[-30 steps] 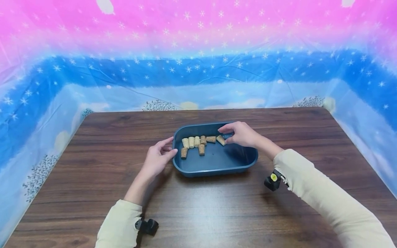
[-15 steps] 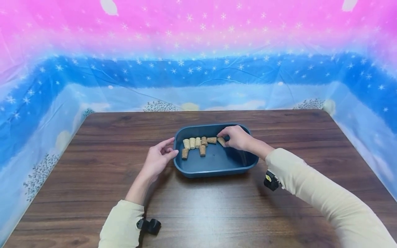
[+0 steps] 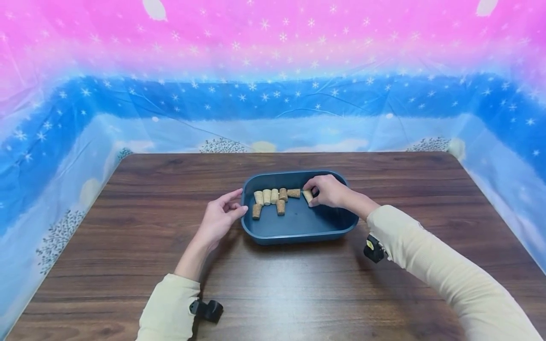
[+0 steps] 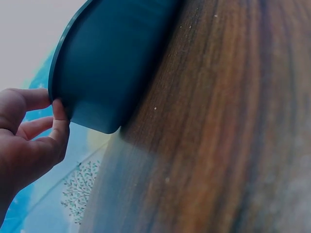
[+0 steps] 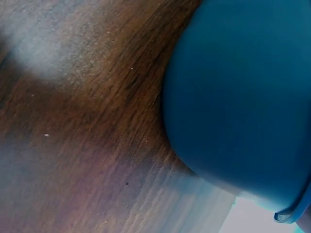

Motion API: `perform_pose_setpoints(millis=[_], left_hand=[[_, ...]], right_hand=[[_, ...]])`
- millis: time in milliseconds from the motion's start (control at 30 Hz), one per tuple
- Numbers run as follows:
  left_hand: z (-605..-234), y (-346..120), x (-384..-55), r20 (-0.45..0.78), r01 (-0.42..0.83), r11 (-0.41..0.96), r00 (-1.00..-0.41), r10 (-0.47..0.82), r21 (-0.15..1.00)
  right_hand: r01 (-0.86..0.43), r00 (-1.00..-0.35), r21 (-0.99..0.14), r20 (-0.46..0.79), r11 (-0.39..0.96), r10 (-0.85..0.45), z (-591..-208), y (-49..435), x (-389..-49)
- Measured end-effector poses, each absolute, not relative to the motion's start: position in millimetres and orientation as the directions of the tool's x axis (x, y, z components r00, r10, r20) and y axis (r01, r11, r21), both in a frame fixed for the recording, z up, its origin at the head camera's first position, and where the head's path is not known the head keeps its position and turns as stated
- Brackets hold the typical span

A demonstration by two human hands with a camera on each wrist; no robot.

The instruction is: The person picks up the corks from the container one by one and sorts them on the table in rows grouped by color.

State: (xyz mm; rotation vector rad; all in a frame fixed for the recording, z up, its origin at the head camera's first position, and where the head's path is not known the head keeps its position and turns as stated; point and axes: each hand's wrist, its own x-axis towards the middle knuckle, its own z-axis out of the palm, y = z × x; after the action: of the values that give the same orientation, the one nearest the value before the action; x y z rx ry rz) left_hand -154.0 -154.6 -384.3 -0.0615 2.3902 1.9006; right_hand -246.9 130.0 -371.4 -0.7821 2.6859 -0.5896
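Note:
A dark blue plastic tub (image 3: 298,235) with rounded corners stands on the table. My left hand (image 3: 217,219) holds its left end, thumb and a finger at the rim; the left wrist view shows this hand (image 4: 34,138) against the tub's outer wall (image 4: 112,58). Inside the tub, my right hand (image 3: 330,190) pinches a light tapered cork (image 3: 307,197) between thumb and fingers. Left of it, a brown cork (image 3: 293,193) lies sideways beside a row of pale corks (image 3: 267,197). Two brown corks sit nearer me, one (image 3: 280,207) mid-tub, another (image 3: 256,211) by the left wall.
The tub rests on a brown wood-grain table (image 3: 149,213). A snowflake-patterned cloth (image 3: 273,94) hangs around the table's back and sides. In the right wrist view, the tub's outer wall (image 5: 238,97) fills the right half; the right hand's fingers are hidden there.
My right hand has closed its fingers on the light cork and turned it more upright, slightly away from the sideways brown one. The left hand stays at the tub's end.

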Motion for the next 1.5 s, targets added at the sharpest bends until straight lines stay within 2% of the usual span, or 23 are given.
perform_pose_setpoints(millis=[600,833,1233,1500], left_hand=[[-389.0,-156.3,-153.1,-0.110,-0.103,0.193,-0.994,0.023,0.976],[-389.9,-155.3,-153.2,-0.108,-0.101,0.201,-0.994,0.020,0.974],[-389.2,-155.3,-154.8,-0.113,-0.106,0.211,-0.993,0.020,0.972],[-387.8,-154.4,-155.9,-0.109,-0.106,0.181,-0.994,0.005,0.978]], right_hand=[[-0.442,-0.812,-0.452,-0.165,0.774,-0.560,-375.3,129.1,-249.5],[-0.444,-0.804,-0.517,-0.130,0.732,-0.580,-373.2,130.6,-248.4],[-0.360,-0.841,-0.670,-0.067,0.649,-0.536,-360.7,135.4,-249.1],[-0.293,-0.875,-0.723,-0.060,0.626,-0.480,-347.8,143.3,-250.3]])
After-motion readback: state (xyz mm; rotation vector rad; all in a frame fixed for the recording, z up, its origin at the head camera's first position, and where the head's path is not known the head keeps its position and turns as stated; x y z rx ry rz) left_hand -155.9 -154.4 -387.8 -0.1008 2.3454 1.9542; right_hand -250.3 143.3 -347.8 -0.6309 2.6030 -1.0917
